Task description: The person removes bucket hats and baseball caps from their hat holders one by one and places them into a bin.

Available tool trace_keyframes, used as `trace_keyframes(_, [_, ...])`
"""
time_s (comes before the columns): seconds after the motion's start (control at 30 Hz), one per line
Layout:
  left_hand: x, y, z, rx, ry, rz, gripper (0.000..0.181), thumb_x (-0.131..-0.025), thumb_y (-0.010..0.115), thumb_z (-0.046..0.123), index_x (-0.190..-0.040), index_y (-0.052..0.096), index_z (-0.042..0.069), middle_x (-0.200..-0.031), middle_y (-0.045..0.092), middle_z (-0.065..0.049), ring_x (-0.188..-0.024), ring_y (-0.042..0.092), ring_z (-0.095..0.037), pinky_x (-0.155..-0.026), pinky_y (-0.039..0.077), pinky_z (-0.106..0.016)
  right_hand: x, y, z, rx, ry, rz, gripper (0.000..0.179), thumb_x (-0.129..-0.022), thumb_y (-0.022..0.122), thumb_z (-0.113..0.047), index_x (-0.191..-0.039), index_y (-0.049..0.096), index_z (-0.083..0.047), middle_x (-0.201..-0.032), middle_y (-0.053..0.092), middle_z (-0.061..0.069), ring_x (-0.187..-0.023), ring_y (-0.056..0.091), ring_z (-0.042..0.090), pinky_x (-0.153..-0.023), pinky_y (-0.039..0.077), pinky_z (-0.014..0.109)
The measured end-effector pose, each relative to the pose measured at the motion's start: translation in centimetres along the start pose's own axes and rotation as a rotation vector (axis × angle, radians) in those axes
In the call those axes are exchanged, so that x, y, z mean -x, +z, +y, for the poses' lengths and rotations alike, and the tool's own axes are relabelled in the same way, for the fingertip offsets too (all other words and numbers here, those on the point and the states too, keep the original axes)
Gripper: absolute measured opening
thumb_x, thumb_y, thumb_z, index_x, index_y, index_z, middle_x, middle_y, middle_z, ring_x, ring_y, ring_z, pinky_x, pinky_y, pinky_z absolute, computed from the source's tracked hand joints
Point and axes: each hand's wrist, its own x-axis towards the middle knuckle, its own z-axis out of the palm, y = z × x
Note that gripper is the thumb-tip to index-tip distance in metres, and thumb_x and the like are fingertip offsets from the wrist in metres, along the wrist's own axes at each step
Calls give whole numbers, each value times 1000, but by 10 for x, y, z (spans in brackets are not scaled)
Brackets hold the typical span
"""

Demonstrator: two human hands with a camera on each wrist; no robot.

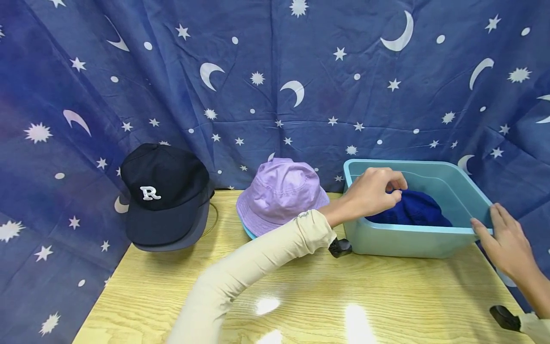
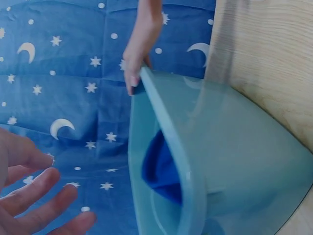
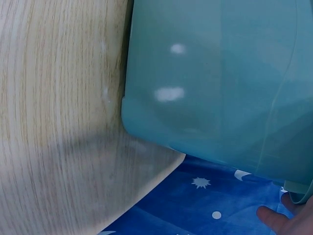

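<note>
A teal plastic bin [image 1: 408, 241] stands at the table's right, with a blue cloth item, perhaps a cap [image 1: 414, 209], lying inside. My right hand [image 1: 509, 241] grips the bin's rim at its front right corner; the left wrist view shows this right hand [image 2: 139, 54] at the corner too. Above the bin's left side hovers my left hand [image 1: 374, 191], holding nothing. Its fingers [image 2: 46, 183] are loosely bent and spread in the left wrist view. In the right wrist view, the fingertips [image 3: 269, 215] show beside the bin's edge [image 3: 298, 191].
A black cap with a white R [image 1: 165, 191] sits at the table's left back. Near the middle, a lilac bucket hat [image 1: 281, 191] rests on a light-blue piece, partly behind my left sleeve [image 1: 258, 272]. A star-and-moon curtain [image 1: 258, 95] hangs behind the wooden table [image 1: 309, 296].
</note>
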Motion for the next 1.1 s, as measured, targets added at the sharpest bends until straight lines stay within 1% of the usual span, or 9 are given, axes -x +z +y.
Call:
trace_keyframes(0.17, [8,-19,2,33,63,36,14,-88,60,13,-97,70,19,-93,64,13,-84,54,4,-73,38,-7,0,-1,2,-2,0,1,73,-100,34,-36,-144,4,14,-149,1,35,-134,4,56,-101,6,70])
trace_keyframes(0.33, [16,-39,3,64,120,67,14,-88,60,11,-97,69,15,-96,65,8,-86,56,-1,-75,39,-9,0,-2,3,-1,3,-4,74,-100,33,-37,-143,2,15,-149,-1,35,-134,2,56,-102,3,69])
trace_keyframes(0.5, [26,-59,5,73,122,84,13,-89,60,11,-98,69,14,-98,65,7,-88,58,-3,-80,38,-10,0,-1,2,-5,-1,-2,74,-100,33,-36,-143,2,15,-149,-1,36,-134,2,56,-102,2,68])
trace_keyframes(0.57, [30,-67,5,82,116,97,14,-89,60,10,-99,69,13,-99,66,5,-88,58,-3,-81,37,-11,1,-1,2,-1,4,5,74,-100,33,-37,-144,2,14,-149,1,36,-134,3,56,-102,4,69])
trace_keyframes(0.7, [38,-81,6,108,115,143,14,-89,60,9,-99,69,11,-100,66,4,-87,58,-1,-81,38,-12,2,0,1,8,21,15,73,-100,31,-38,-144,3,13,-149,2,35,-133,5,56,-101,6,70])
trace_keyframes(0.83, [46,-94,4,131,120,188,15,-89,58,8,-98,69,11,-99,65,4,-88,58,-3,-76,42,-14,2,1,1,12,30,14,74,-100,31,-39,-145,2,12,-149,1,36,-133,5,56,-101,6,70])
trace_keyframes(0.97, [53,-104,-2,138,140,247,15,-88,59,6,-97,69,10,-97,65,3,-87,58,-5,-71,45,-15,1,1,1,10,20,9,75,-100,32,-39,-144,2,13,-149,1,36,-133,4,56,-101,4,69])
trace_keyframes(1.03, [56,-108,-6,140,153,285,14,-87,60,5,-96,69,9,-96,66,2,-87,57,-6,-70,45,-15,1,1,1,10,19,7,75,-99,33,-39,-144,2,13,-149,0,36,-133,3,56,-102,3,69])
trace_keyframes(1.1, [59,-112,-10,136,151,313,15,-86,60,4,-95,70,8,-95,66,0,-87,58,-8,-70,46,-14,1,2,1,11,21,6,75,-99,33,-39,-144,2,13,-148,0,36,-133,3,56,-102,3,69])
